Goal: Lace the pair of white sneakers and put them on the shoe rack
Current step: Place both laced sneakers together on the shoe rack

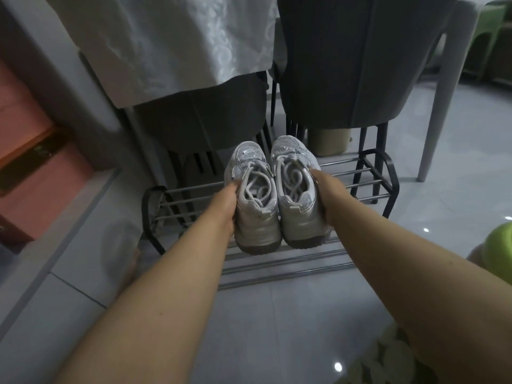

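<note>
- Two bare forearms of ours reach forward over the pale grey tiled floor (277,328) toward a low black-framed shoe rack with silver metal bars (357,173).
- At far left we see a pink panel (30,151) beside a grey wall edge.
- Above the rack's left part, a white embossed tablecloth (166,45) drapes off a desk, with a dark grey upholstered chair (199,126) under it.
- Our left hand (225,209) grips the outer side of the left white mesh sneaker with silver trim (253,195), thumb curled at its collar.
- Both sneakers sit side by side, touching, toes pointing away, laces threaded and tucked into the openings; they are over the rack's upper bars, though we cannot tell whether the soles rest on them.
- Our right hand (324,195) clasps the outer side of the right white mesh sneaker (296,189).
- Behind stands a second dark grey chair (360,65), with a beige bin (328,142) beneath.
- At far right, a green rounded object (501,245) touches the frame edge.
</note>
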Tool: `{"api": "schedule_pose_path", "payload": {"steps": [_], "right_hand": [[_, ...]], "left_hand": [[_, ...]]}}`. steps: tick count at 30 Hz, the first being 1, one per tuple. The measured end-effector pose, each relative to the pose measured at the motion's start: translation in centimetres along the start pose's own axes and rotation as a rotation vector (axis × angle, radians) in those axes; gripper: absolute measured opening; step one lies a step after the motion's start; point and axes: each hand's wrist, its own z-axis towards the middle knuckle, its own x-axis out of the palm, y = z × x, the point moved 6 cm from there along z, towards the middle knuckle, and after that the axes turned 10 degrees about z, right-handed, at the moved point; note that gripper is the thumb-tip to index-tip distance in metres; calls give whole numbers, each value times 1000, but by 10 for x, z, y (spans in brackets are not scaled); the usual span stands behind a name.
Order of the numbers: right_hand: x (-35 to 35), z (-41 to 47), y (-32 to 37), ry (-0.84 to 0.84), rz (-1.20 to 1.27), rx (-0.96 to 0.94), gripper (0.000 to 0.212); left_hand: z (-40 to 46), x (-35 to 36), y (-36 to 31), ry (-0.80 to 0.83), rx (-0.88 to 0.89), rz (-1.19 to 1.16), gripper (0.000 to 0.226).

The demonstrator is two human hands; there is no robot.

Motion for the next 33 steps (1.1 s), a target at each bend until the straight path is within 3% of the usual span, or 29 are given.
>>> {"api": "schedule_pose_path", "payload": {"steps": [4,10,18,26,29,33], "right_hand": [[7,39,-2,4,-6,4,39],[15,86,-3,11,-24,55,56],[18,104,-4,-28,-61,71,48],[21,101,-6,2,-103,81,61],[19,103,-10,37,-137,104,79],[-25,177,-45,-101,-221,107,131]], "left_hand": [[35,2,-4,-16,-28,-1,38],[79,7,-8,5,-55,0,41],[108,10,-5,-1,-51,6,34],[121,2,7,-19,-42,103,32],[120,0,6,-43,-32,137,50],[119,-2,10,-72,-49,142,57]]}}
